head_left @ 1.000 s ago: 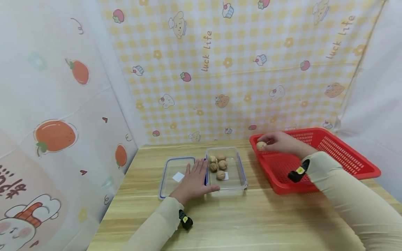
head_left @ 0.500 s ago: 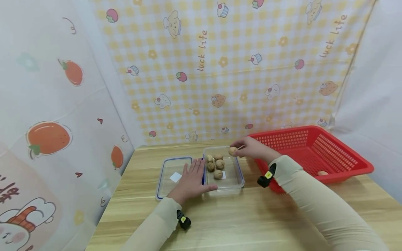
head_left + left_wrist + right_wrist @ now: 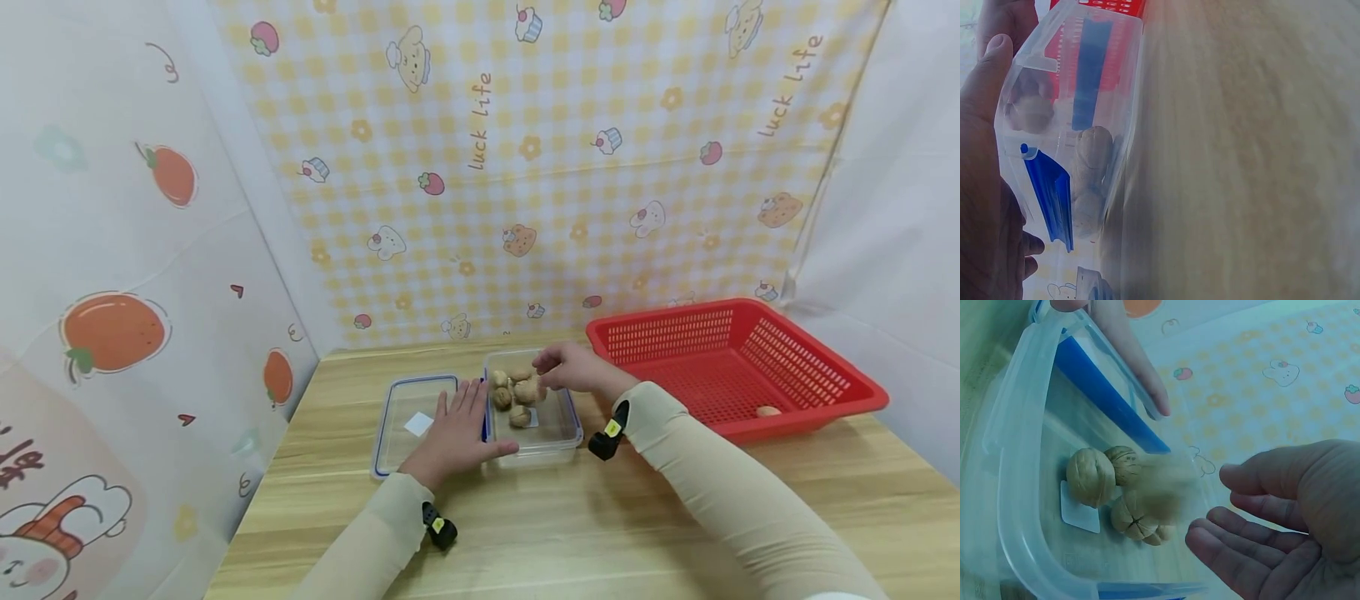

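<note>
A clear plastic food box point(image 3: 551, 451) with blue side clips holds several walnuts point(image 3: 1090, 477) and a small white square. My left hand point(image 3: 455, 435) rests with straight fingers along the box's left side. Over the box's right half is my right hand point(image 3: 576, 368), its thumb and fingers apart with nothing between them. Just off those fingertips, a blurred walnut point(image 3: 1161, 487) hangs in mid-air above the others in the right wrist view. Left of the box lies its flat lid point(image 3: 384, 417), partly covered by the left hand.
A red perforated basket point(image 3: 810, 408) stands to the right, with one walnut point(image 3: 767, 412) visible near its front wall. Behind the wooden table point(image 3: 540, 533) hangs a yellow checked cloth point(image 3: 555, 192); a printed white cloth point(image 3: 202, 333) hangs at the left.
My right hand has carried a walnut leftward from the red basket to above the box and let go of it. The left hand has kept its place. The head view has shifted slightly.
</note>
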`<state>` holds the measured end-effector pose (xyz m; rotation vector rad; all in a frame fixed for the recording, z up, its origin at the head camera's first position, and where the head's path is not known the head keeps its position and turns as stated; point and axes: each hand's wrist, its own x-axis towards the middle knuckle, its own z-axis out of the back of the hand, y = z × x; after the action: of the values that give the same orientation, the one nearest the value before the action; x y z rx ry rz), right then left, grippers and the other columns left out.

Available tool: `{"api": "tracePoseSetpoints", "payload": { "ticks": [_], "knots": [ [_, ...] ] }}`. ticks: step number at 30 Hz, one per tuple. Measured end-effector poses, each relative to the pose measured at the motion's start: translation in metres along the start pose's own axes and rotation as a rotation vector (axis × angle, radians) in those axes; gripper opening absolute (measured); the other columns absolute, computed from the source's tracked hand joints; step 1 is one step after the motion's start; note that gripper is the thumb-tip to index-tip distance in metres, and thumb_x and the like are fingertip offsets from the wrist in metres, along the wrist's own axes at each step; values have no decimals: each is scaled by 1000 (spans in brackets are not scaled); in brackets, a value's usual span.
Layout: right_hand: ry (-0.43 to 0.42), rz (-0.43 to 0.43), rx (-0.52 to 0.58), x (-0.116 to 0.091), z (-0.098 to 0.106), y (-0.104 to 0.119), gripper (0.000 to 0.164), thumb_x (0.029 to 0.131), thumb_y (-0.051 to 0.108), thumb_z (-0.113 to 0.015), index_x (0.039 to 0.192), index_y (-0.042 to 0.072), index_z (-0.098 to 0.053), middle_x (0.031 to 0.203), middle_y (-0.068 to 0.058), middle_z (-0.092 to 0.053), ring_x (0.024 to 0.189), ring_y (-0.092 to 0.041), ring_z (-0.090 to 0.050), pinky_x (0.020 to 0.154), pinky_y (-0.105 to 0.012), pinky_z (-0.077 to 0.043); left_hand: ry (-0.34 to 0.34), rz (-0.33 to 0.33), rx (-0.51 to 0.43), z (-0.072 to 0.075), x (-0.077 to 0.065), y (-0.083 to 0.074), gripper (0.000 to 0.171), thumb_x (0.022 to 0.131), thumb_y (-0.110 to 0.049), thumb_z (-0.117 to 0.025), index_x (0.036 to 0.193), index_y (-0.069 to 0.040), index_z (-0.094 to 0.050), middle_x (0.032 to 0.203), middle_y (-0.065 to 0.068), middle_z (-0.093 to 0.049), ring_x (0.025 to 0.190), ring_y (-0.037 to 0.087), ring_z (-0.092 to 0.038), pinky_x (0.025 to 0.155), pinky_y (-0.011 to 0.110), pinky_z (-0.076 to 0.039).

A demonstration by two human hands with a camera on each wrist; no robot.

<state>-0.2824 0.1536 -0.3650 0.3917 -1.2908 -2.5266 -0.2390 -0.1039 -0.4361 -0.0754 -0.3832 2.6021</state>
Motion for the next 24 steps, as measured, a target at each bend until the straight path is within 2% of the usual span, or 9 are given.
{"api": "tracePoseSetpoints", "payload": {
  "ticks": [4,9,13,19,24],
  "knots": [
    [-7,-3,2,0,-1,1,41,95,8,-67,132,-9,-59,127,-27,-62,105,-28,-67,84,-38,-58,-8,-2,-10,0,0,-1,116,85,-79,-54,163,-6,-8,169,16,-10,156,33,-4,121,60,0],
    [-10,12,-46,-5,0,5,40,96,13,-69,131,-5,-62,127,-25,-64,106,-28,-67,86,-39,-57,-8,0,-26,1,-2,-2,116,85,-78,-55,163,-7,-8,169,15,-9,156,32,-2,121,60,2],
    [-13,47,-80,-13,14,7,42,97,20,-69,133,0,-62,130,-21,-64,113,-29,-65,92,-42,-55,-8,11,-14,0,-3,-1,115,86,-77,-55,163,-7,-7,169,15,-8,156,33,-4,121,60,1],
    [-74,109,-134,-36,60,4,42,96,20,-70,133,2,-63,128,-19,-66,117,-33,-63,96,-48,-53,-11,0,14,-3,-3,1,116,85,-81,-51,163,-8,-5,169,16,-10,155,35,-6,121,60,0],
    [-145,79,-161,-64,106,-14,44,96,24,-71,134,4,-62,130,-17,-65,118,-33,-61,96,-50,-52,-14,-12,1,-4,0,-1,116,86,-80,-52,164,-9,-4,169,15,-9,156,33,-4,121,59,1]
  ]
}}
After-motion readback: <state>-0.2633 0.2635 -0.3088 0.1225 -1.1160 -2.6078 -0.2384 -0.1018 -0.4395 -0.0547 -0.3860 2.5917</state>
